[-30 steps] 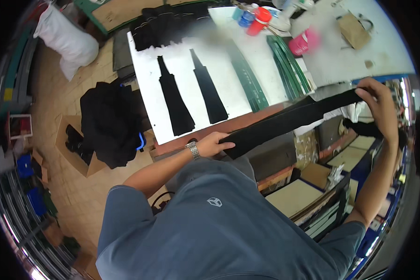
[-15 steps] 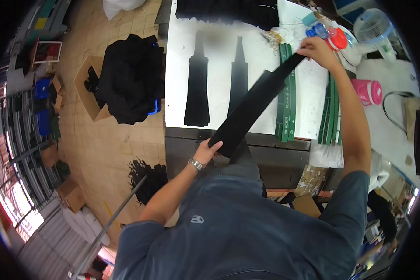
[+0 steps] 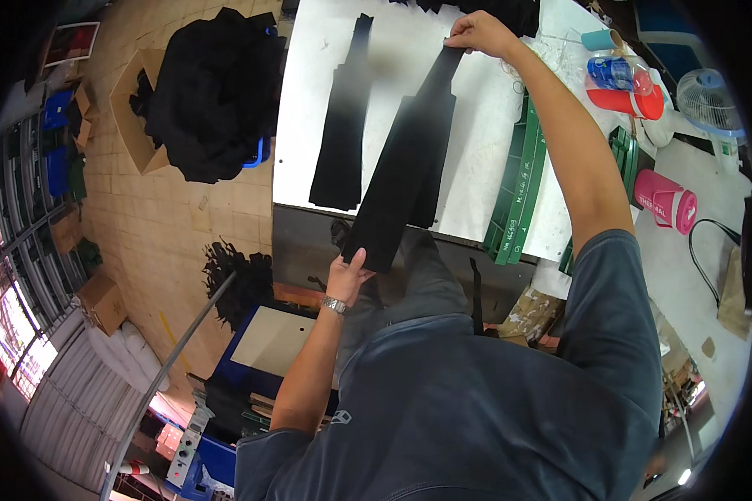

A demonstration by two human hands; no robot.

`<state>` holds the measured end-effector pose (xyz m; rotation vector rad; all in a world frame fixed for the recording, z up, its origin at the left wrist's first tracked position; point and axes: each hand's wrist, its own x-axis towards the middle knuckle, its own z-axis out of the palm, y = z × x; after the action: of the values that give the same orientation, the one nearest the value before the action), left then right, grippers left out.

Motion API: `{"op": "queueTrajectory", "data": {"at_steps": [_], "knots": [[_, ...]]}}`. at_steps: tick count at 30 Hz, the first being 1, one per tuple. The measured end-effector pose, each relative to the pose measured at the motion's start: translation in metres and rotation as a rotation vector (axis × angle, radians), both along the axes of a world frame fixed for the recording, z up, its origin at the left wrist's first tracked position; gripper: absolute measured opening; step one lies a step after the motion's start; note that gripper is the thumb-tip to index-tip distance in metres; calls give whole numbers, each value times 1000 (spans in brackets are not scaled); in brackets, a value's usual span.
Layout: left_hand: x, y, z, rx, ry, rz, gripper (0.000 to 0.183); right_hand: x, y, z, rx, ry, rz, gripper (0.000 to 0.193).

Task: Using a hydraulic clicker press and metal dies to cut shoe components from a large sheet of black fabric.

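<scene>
A long black fabric panel [image 3: 388, 188], narrow at its far end and wide at its near end, is stretched between my two hands. My left hand [image 3: 348, 277], with a watch on the wrist, pinches the wide end just past the table's near edge. At the far narrow tip, my right hand [image 3: 481, 35] is closed on the cloth between thumb and fingers. The held panel overlaps a second black panel [image 3: 432, 190], which shows only along its right side. Another black panel [image 3: 339, 138] of the same shape lies flat to the left on the white table [image 3: 476, 159].
Green slotted strips [image 3: 514, 196] lie on the table's right. Past them are a plastic bottle [image 3: 612, 73], a red container [image 3: 631, 103], a pink jug [image 3: 665, 202] and a fan [image 3: 710, 100]. Left stand a black fabric heap [image 3: 213, 96], a cardboard box [image 3: 128, 117] and a slanting metal pole [image 3: 175, 367].
My right hand has moved left and away, swinging the held panel from a steep slant over the green strips to above the second panel. The whole view has shifted too.
</scene>
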<state>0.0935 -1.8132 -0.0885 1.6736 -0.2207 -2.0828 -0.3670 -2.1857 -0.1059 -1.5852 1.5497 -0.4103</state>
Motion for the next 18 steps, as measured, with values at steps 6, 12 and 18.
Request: {"op": "queueTrajectory", "data": {"at_steps": [6,12,18], "knots": [[-12,10,-17,83,98,-35,37,-24,10,-25,22,49,71,29],[-35,38,-34,182,97,-134,38,-39,51,-51,126,93,84,22],[-66,24,-48,187,128,-97,38,-27,18,-38,-140,305,139,19]]}}
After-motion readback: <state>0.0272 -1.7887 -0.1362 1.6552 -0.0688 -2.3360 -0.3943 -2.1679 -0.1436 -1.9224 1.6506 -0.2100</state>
